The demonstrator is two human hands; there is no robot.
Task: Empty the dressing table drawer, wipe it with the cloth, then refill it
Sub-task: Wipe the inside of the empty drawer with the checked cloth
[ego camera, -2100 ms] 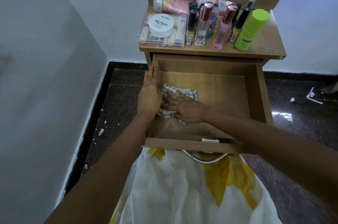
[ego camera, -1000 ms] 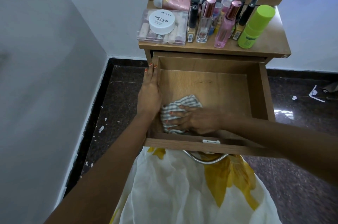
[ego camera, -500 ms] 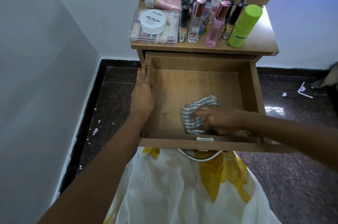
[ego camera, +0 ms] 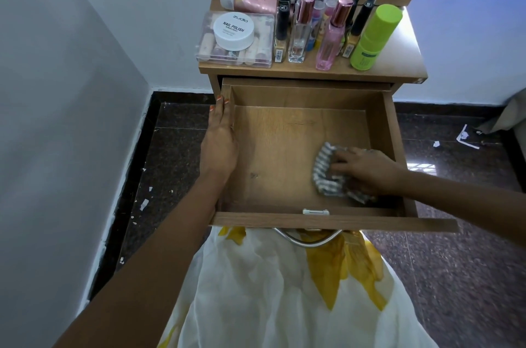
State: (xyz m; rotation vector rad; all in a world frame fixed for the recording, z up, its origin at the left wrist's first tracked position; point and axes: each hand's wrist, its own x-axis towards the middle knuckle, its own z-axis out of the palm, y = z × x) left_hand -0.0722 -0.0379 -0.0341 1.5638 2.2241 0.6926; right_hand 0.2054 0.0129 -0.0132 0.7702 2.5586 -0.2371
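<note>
Currently the cloth (ego camera: 324, 174) lies bunched at the lower right of the drawer (ego camera: 313, 221), having travelled there from the left wall within two seconds; wiping is judged well advanced. The right hand (ego camera: 367, 171) presses it, fingers extended, not clenched. The left hand (ego camera: 220, 145) rests flat against the left wall, fingers straight. The drawer holds the cloth only. Cosmetics stand on the tabletop (ego camera: 404, 46), upper centre; the clear box (ego camera: 207, 46) holds small bottles. Refilling is outstanding.
</note>
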